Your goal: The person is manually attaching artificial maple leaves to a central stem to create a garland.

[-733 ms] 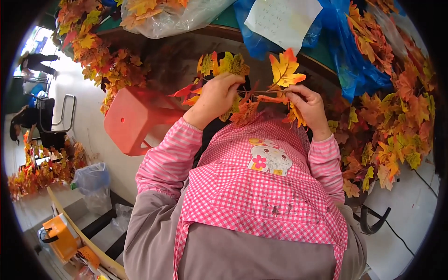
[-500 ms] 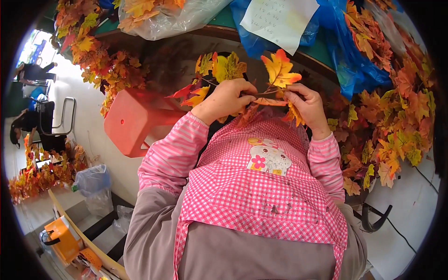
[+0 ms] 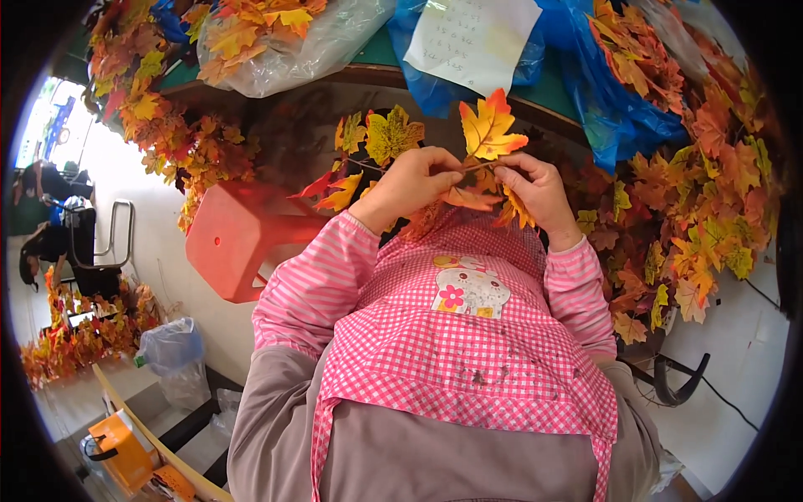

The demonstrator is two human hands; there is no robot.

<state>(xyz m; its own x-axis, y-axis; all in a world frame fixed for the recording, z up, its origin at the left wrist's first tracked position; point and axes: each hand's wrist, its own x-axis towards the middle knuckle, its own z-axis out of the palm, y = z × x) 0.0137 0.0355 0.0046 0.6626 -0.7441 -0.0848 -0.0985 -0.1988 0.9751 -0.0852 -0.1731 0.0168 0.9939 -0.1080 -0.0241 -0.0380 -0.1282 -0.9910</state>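
The left hand (image 3: 410, 182) has its thumb and finger pressed together, pinching the twig (image 3: 481, 166). The right hand (image 3: 539, 191) pinches the twig too, just beside the left one. The twig is up in front of the tummy, over the top of the pink checked apron (image 3: 468, 360). A big yellow and orange leaf (image 3: 489, 127) stands up between the hands. A yellow spotty leaf (image 3: 393, 134) and a red leaf (image 3: 316, 185) poke out past the left hand.

A red stool (image 3: 219, 241) is near the left arm. On the green table (image 3: 374, 52) there is a white paper (image 3: 474, 42) on a blue bag (image 3: 609, 125), and a clear bag (image 3: 293, 65). Lots of leaves (image 3: 698, 230) hang on the right side.
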